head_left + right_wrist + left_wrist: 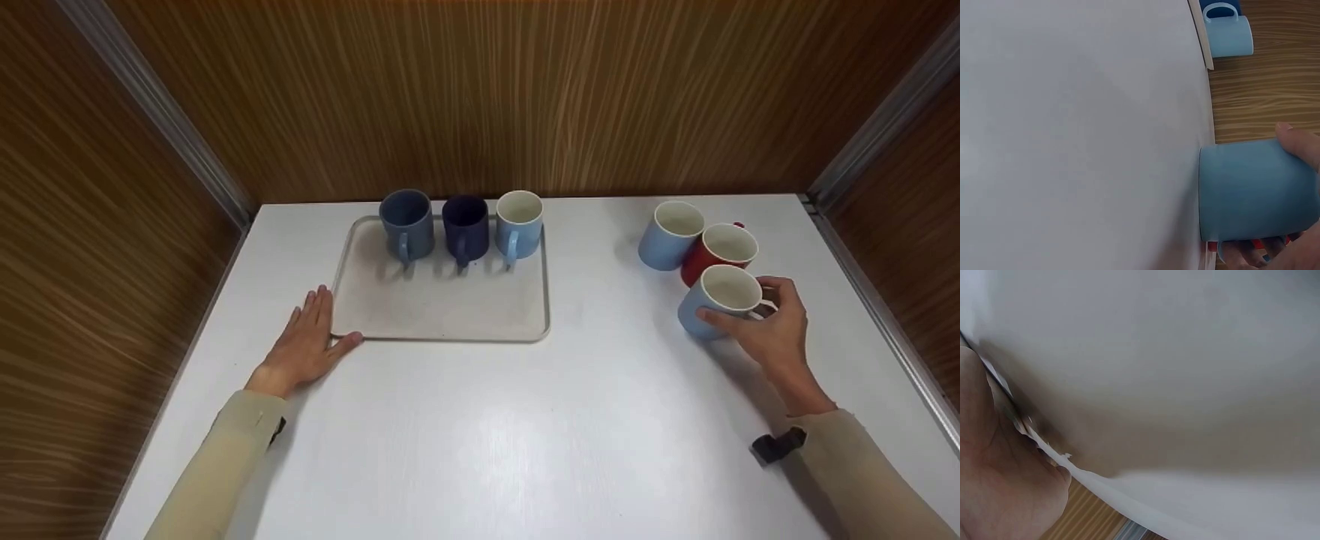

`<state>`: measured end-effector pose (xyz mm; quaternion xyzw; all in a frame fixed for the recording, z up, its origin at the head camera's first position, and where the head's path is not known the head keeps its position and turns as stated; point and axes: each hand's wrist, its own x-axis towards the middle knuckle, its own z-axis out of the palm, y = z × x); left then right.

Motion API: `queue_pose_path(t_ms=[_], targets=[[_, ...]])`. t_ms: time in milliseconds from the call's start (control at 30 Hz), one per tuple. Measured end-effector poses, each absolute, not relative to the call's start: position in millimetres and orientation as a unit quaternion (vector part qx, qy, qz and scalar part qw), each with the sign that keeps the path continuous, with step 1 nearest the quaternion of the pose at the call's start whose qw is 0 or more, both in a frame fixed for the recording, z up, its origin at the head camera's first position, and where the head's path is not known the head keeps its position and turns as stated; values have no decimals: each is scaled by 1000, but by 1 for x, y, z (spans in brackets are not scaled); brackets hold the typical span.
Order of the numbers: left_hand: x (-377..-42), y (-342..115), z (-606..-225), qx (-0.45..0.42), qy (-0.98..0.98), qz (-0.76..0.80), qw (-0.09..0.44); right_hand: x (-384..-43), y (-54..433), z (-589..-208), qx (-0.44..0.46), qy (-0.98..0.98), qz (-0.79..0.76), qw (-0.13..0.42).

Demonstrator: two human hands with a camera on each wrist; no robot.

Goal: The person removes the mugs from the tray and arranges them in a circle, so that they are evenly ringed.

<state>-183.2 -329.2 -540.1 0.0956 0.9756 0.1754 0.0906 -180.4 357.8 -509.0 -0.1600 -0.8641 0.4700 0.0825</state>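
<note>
My right hand (772, 330) grips a light blue mug (701, 313) with a white inside, thumb on its near side and fingers behind by the handle. In the right wrist view the same mug (1258, 191) looks upright, its base at or close to the table surface. Just behind it stand a red mug (701, 260) and another light blue mug (661, 244). My left hand (304, 349) lies flat at the left front corner of a pale tray (442, 307), thumb touching its front edge. The left wrist view shows the palm (1010, 478) beside the table.
Along the tray's back edge stand a grey-blue mug (409, 229), a dark navy mug (466, 229) and a light blue mug (519, 225), handles toward me. Wood-patterned panels (525, 97) enclose the white table (480, 435) at the back and sides.
</note>
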Motion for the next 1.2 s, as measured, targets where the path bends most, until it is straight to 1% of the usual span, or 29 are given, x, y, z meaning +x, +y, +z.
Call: queue_pose_path(t_ms=[167,500,800,933,1067,1200], targets=[[-183,-328,-542,95,975,177,90,-182,357,-510,-157,-869,461,86],[-182,-326,-537,101,977,163,92,-182,357,-508,-161,-871,459,76],[-186,-330,-537,101,976,164,97,-183,357,-505,-143,-884,439,70],[-187,-330,-538,99,976,167,94,-183,356,-498,-137,-900,400,104],[-188,-331,-537,98,977,162,100,-183,353,-489,-111,-906,369,174],[-190,-331,-537,102,978,153,99,-185,348,-478,-54,-896,361,252]])
